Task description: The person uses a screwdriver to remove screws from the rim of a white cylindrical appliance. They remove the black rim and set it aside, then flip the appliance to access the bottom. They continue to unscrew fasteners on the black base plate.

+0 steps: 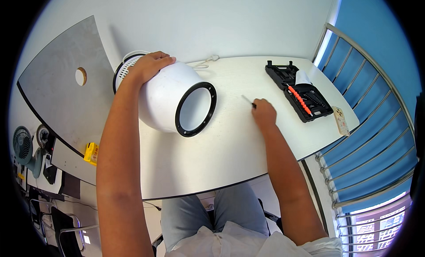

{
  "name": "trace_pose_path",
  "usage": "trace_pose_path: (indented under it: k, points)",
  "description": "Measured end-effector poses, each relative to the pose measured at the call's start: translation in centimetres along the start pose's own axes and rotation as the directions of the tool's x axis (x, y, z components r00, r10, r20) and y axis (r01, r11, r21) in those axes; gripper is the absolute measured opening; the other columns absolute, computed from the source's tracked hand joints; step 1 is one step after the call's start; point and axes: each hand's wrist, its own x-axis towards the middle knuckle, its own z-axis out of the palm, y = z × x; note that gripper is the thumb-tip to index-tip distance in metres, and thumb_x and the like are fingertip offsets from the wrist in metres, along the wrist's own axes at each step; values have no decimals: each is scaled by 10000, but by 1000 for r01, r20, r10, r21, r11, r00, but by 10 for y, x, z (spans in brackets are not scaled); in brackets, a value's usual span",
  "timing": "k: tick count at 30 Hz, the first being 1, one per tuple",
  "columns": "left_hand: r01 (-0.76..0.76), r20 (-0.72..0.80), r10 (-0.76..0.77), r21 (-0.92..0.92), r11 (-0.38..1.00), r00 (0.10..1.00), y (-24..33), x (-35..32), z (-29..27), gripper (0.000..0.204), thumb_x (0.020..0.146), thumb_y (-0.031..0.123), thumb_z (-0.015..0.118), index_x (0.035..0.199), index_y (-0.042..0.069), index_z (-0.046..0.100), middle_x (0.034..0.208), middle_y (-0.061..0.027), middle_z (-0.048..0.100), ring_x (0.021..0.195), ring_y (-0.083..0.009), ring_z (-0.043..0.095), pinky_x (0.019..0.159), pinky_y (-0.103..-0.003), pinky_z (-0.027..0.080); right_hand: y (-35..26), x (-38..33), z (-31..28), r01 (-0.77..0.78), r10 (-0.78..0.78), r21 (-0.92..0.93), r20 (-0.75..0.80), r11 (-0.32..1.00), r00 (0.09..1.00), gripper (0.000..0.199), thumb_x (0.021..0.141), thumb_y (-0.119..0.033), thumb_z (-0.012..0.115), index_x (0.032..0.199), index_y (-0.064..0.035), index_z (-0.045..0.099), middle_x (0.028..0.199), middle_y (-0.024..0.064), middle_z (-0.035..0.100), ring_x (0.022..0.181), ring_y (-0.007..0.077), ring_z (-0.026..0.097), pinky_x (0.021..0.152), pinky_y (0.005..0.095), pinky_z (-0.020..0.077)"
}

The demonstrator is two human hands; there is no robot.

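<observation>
A white rounded appliance (164, 97) lies tilted on its side on the left half of the white table (208, 168). Its black ring (213, 102), dotted with small screws or holes, faces right around a white round panel. Slotted vents show at its far left end. My left hand (150, 67) is curved over the top of the body and grips it, thumb toward the ring. To the right of the appliance, my right hand (264, 113) is closed on a screwdriver (248, 101). Its thin shaft points up and left, just over the tabletop; the fingers hide most of the handle.
A black tool case (305, 91) lies unfolded at the right, with an orange flexible shaft (299, 100) in it. Beside it is a patterned phone-like object (340, 120). A white plug and cord (208, 61) lie behind. Metal railing (376, 75) borders the right; a yellow box (91, 153) sits left.
</observation>
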Motion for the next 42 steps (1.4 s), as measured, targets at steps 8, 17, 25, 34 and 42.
trace_pose_path:
  k: [8,17,25,34,42]
  points:
    - [4,8,-4,-9,1000,1000,-3,0,-3,625,770,490,599,1243,83,597,1184,-151,622,1063,-253,585,940,-343,413,17,6,-6,-209,209,0,10,978,978,156,840,-203,643,934,-78,657,946,113,646,867,294,645,763,401,526]
    - [27,56,-24,-47,999,998,3,-3,-3,606,779,500,595,1231,97,606,1178,-139,624,1064,-248,582,939,-347,414,-5,-3,-34,-260,218,684,149,682,965,179,823,-191,562,855,-25,622,739,73,609,696,172,575,644,308,453]
    - [47,33,-48,41,998,998,1,8,-1,644,739,570,582,1229,154,619,1202,-113,631,1085,-277,588,995,-385,367,-88,-124,-79,81,-396,814,191,576,898,227,895,-243,615,1062,-89,603,626,92,578,557,193,567,560,322,442]
    - [15,17,-15,29,999,1000,1,1,-1,628,754,555,586,1223,139,620,1177,-130,633,1068,-269,588,968,-371,391,-113,-138,-64,70,-269,755,144,652,952,128,882,-136,560,834,-23,597,591,102,545,498,208,504,517,326,398]
    - [20,-6,-20,35,999,1000,-4,3,1,643,728,595,569,1213,176,634,1211,-112,626,1142,-293,550,1048,-449,263,-117,-143,-66,99,-269,727,121,680,956,126,878,-141,566,837,-26,599,605,108,561,506,225,524,515,333,403]
